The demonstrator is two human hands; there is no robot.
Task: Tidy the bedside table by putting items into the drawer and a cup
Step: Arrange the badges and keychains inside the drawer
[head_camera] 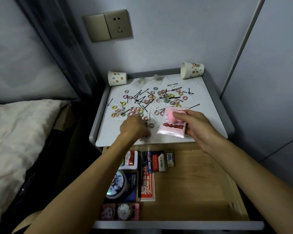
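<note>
Above the part-filled drawer, our right hand grips tissue packet and sponge; left hand: grasp unclear; hair ties, bobby pins lie unsorted.

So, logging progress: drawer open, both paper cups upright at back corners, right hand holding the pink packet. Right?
No: the head view shows the left cup and right cup lying on their sides. Drawer open, right hand holding the pink packet: correct.
</note>
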